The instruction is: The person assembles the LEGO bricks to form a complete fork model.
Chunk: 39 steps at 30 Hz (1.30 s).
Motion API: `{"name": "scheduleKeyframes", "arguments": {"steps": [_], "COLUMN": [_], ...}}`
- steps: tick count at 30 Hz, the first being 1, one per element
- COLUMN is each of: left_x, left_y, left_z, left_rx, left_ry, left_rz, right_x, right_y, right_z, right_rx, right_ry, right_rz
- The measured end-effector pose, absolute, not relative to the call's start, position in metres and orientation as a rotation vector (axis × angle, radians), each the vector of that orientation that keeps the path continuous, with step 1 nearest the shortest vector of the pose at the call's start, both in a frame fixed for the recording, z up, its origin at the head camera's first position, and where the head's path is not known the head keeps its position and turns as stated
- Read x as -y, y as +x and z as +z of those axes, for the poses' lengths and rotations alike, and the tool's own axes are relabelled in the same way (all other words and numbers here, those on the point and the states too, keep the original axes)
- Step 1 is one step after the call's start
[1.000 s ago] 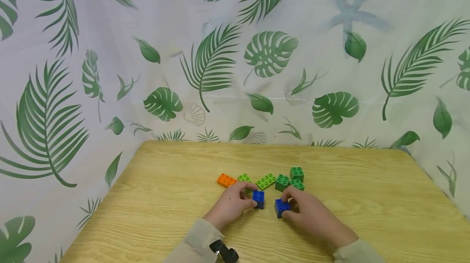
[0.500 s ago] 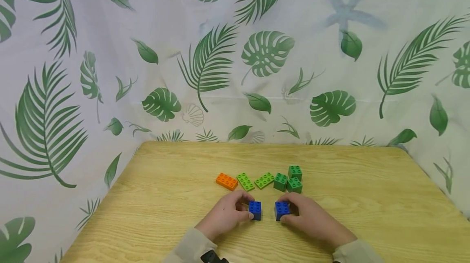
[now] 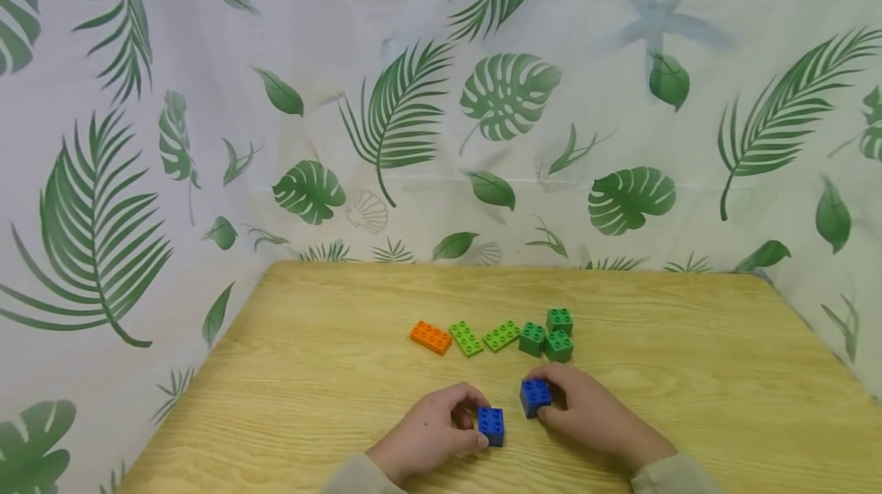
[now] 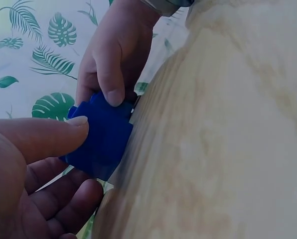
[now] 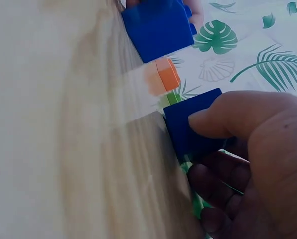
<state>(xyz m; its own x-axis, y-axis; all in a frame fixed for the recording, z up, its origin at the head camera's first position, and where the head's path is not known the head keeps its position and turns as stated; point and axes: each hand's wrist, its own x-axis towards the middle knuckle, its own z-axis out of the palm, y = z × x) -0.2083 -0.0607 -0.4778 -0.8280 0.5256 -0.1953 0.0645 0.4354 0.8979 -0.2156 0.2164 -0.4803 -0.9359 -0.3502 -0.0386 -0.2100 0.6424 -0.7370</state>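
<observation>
Near the front middle of the table, my left hand pinches a blue toy brick between thumb and fingers. To its right and slightly farther back, my right hand grips a second blue brick in the same way. A small gap separates the two bricks, and both have studs on top. In the left wrist view, the left hand's blue brick stands in front of the other one. The right wrist view shows my right thumb on the side of its brick.
Behind the hands lie an orange brick, two flat lime green bricks and several dark green bricks, in a loose row. The wooden table ends at a leaf-patterned curtain.
Both hands have drawn their blue bricks toward the front of the table, the left farther. The left one moved from behind the right one to in front of it. The other bricks stay put.
</observation>
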Motion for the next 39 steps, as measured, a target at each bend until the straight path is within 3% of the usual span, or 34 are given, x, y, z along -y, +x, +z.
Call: {"name": "scheduleKeyframes", "arguments": {"steps": [6, 14, 39], "left_x": [0.058, 0.06, 0.065], "left_y": [-0.207, -0.209, -0.206], "left_z": [-0.48, -0.479, -0.48], "left_rx": [-2.261, -2.262, -2.245], "left_ry": [0.49, 0.521, 0.553], "left_rz": [1.35, 1.356, 1.35], "right_x": [-0.216, -0.209, -0.175], "right_y": [-0.203, -0.187, -0.172], "right_z": [-0.48, -0.478, -0.47], "right_rx": [-2.66, -2.628, -2.62], "right_ry": [-0.399, -0.52, -0.607], "right_rz": [-1.267, -1.425, -1.501]}}
